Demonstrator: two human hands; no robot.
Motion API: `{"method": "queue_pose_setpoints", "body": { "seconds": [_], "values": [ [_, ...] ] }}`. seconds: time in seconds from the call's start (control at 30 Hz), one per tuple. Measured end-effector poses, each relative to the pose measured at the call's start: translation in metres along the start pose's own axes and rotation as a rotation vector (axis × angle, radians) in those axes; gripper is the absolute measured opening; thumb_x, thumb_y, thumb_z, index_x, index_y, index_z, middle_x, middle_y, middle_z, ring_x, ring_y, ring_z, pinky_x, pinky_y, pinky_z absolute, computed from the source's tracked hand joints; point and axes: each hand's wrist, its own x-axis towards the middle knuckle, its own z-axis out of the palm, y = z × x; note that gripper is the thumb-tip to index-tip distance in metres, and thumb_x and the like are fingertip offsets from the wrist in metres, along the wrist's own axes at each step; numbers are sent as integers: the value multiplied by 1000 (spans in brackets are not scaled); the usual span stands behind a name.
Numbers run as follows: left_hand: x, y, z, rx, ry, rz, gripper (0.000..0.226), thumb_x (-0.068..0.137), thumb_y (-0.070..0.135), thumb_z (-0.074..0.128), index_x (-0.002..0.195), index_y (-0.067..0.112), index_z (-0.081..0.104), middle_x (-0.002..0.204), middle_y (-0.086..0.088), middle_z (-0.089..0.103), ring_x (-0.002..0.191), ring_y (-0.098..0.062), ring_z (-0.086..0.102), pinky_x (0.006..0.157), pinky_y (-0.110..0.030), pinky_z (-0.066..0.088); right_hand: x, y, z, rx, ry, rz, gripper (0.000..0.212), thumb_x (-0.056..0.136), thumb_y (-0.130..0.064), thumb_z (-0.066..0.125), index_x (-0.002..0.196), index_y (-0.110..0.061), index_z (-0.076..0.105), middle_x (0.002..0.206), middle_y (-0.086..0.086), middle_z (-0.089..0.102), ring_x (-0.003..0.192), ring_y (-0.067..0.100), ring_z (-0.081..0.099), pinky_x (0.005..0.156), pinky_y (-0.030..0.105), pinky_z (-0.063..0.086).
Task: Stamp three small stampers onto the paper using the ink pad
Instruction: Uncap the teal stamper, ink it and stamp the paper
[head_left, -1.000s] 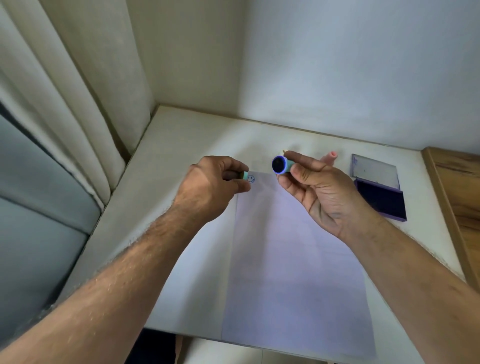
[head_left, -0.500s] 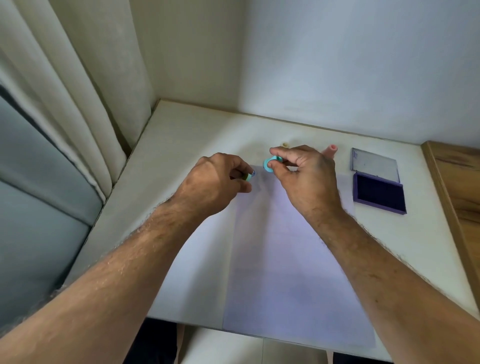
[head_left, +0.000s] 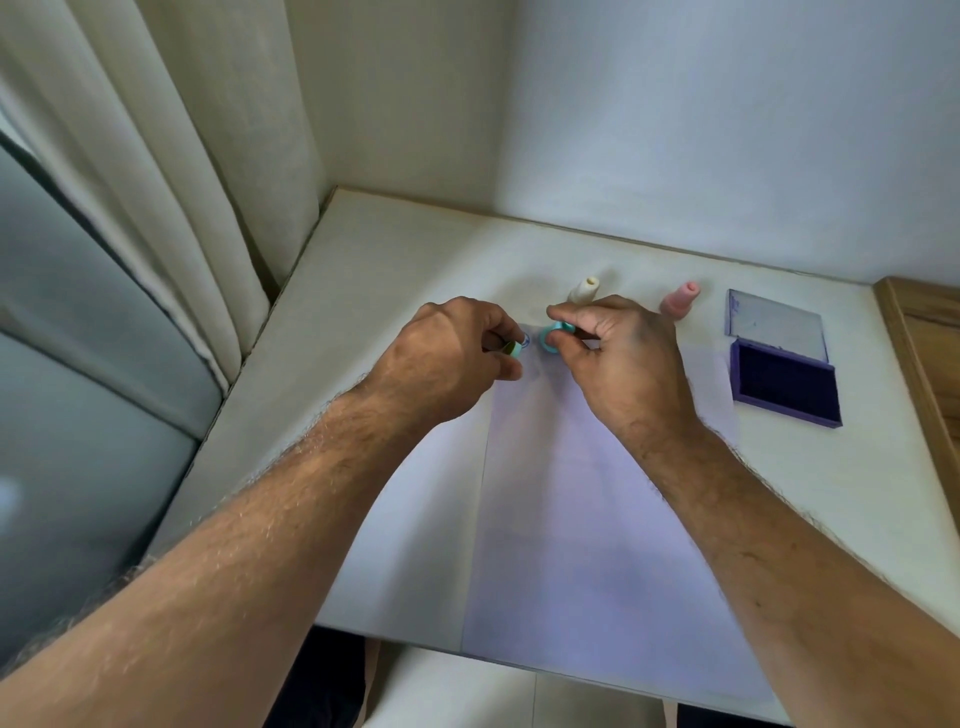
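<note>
A sheet of pale paper (head_left: 587, 519) lies lengthwise on the white table (head_left: 395, 270). My left hand (head_left: 447, 358) pinches a small green piece (head_left: 514, 349), perhaps a stamper's cap, at the paper's top left corner, beside a blue stamped mark (head_left: 524, 340). My right hand (head_left: 618, 358) pinches a teal stamper (head_left: 553, 340) just right of that mark, low over the paper. A cream stamper (head_left: 584, 291) and a pink stamper (head_left: 680, 299) stand upright behind my right hand. The purple ink pad (head_left: 784, 387) lies open at the right, its clear lid (head_left: 774, 325) behind it.
A cream curtain (head_left: 171, 171) hangs at the left over a grey pane. White walls close the table's back corner. A wooden edge (head_left: 919, 364) borders the table on the right. The table's front edge runs across the bottom.
My right hand turned the teal stamper from face-up to face-down and lowered it toward the paper's top beside the mark. The view shifted, uncovering the cream stamper. My left hand stayed put.
</note>
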Motion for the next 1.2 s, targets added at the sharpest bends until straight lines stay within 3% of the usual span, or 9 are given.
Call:
{"method": "queue_pose_setpoints", "body": {
  "seconds": [0.23,0.37,0.7,0.77,0.8,0.87,1.0,1.13,1.2],
  "values": [
    [1,0,0,16,7,-6,28,81,24,77,106,34,72,99,12,72,95,-6,64,70,-17,48,1,-2,4,-52,-19,-2,27,85,-14,72,113,-13,73,112,8,72,102,23,66,95,28,49],
    [1,0,1,22,17,-12,27,80,25,77,105,35,72,98,12,72,95,-6,65,73,-20,50,11,-5,6,-104,-66,63,23,85,-12,71,107,-15,75,107,13,74,98,30,68,91,36,53],
    [1,2,3,46,19,-33,29,81,23,77,107,34,71,98,12,72,93,-10,66,72,-21,50,34,-17,4,-91,-163,387,23,75,-12,80,97,-18,77,97,7,74,87,24,68,82,26,54],
    [0,2,3,44,18,-31,29,80,23,77,107,34,71,98,12,72,93,-10,66,73,-21,50,42,-22,0,-119,-227,469,26,72,-20,84,97,-22,77,98,1,73,78,17,65,66,15,46],
    [0,2,3,46,16,-29,29,80,22,77,106,34,71,98,12,72,93,-10,66,73,-21,50,46,-25,-3,-160,-273,500,27,72,-25,85,97,-26,76,96,-3,73,68,12,58,54,10,32],
    [0,1,3,52,15,-26,29,80,22,77,105,35,71,98,11,72,93,-10,66,74,-20,49,53,-33,-8,-247,-357,570,27,71,-32,84,96,-29,75,92,-8,70,53,3,41,44,18,14],
    [1,1,6,94,20,-16,30,81,24,77,108,34,70,101,10,72,96,-12,66,83,-26,53,57,-38,-2,-342,-346,564,20,74,-23,80,94,-25,74,92,-5,70,72,17,57,45,25,12],
    [2,2,7,111,28,-14,30,81,24,77,108,34,70,101,9,72,96,-14,65,84,-29,54,55,-37,-5,-362,-362,563,23,73,-30,82,94,-25,74,92,-4,70,65,17,48,46,22,11],
    [2,2,6,112,27,-15,30,80,24,77,108,34,70,101,9,72,96,-13,66,84,-28,54,60,-37,-6,-310,-413,604,24,75,-29,81,98,-24,74,97,-3,70,73,17,55,47,22,18]
  ]
}}
